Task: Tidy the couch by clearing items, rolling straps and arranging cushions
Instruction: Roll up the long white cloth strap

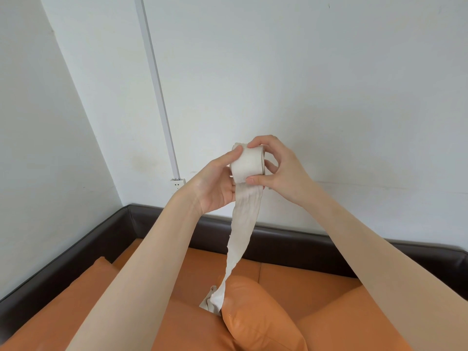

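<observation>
Holding: I see both hands raised before the far wall, gripping the strap roll [248,164].
Left hand [217,183]: curled around the roll's left side.
Right hand [277,171]: pinching its right end.
Strap tail [239,239]: hanging down onto the orange cushion [255,317], couch [316,282] below.

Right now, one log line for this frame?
step: rolling strap | left hand: holds roll | right hand: pinches roll | strap tail: hangs onto orange cushion

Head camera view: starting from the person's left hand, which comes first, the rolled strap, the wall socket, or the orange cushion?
From the left hand:
1. Rolled strap, held in it, with the right hand gripping its other side.
2. Wall socket, just to its left on the wall.
3. Orange cushion, well below on the couch.
</observation>
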